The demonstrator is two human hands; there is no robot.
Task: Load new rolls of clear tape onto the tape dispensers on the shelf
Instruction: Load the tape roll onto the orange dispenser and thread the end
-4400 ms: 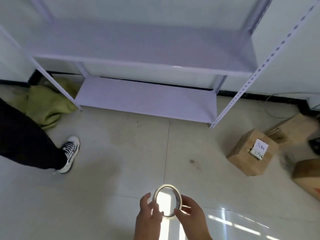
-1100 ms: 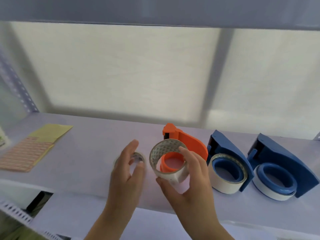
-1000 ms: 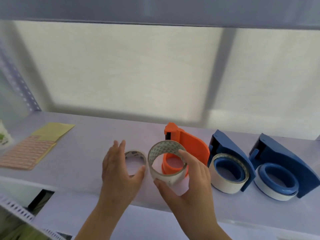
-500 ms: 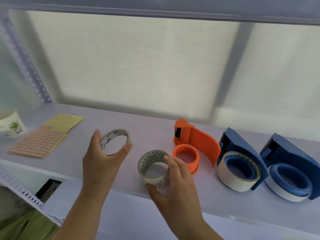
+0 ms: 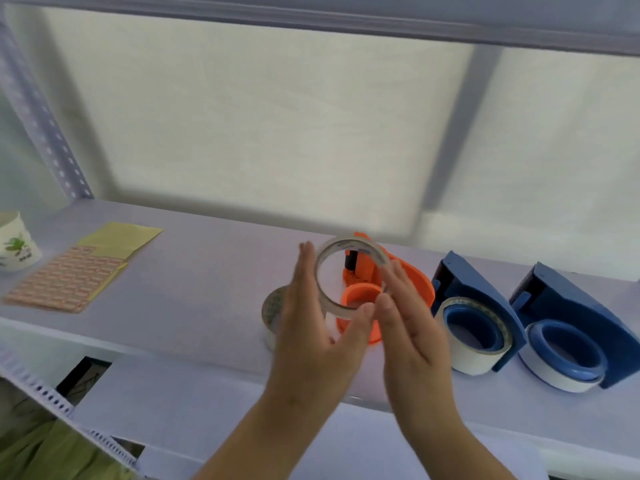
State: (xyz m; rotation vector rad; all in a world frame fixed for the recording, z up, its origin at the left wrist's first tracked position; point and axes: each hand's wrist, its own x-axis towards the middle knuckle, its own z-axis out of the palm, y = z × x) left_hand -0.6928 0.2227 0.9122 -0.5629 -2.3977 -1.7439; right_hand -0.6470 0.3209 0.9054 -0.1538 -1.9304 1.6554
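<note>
Both hands hold a thin roll of clear tape [image 5: 349, 247] upright above the shelf [image 5: 194, 299], my left hand [image 5: 317, 327] on its left rim and my right hand [image 5: 412, 327] on its right rim. Just behind it lies the orange tape dispenser [image 5: 414, 285], its orange hub [image 5: 360, 293] bare. An old tape core [image 5: 273, 311] stands on the shelf, partly hidden behind my left hand. To the right lie two blue dispensers [image 5: 485, 299] [image 5: 571, 313], each with a roll of tape [image 5: 464, 355] [image 5: 550, 375] on it.
At the far left of the shelf sit a paper cup [image 5: 15, 242] and a sheet of small labels [image 5: 65, 278] over a yellow paper [image 5: 121, 237]. A perforated upright [image 5: 45, 133] stands at the back left. Another shelf board [image 5: 311, 19] runs overhead.
My right hand set the old core down on the shelf and let go. My left hand brought the thin clear roll rightward over the orange dispenser, and my right hand joined it on the roll.
</note>
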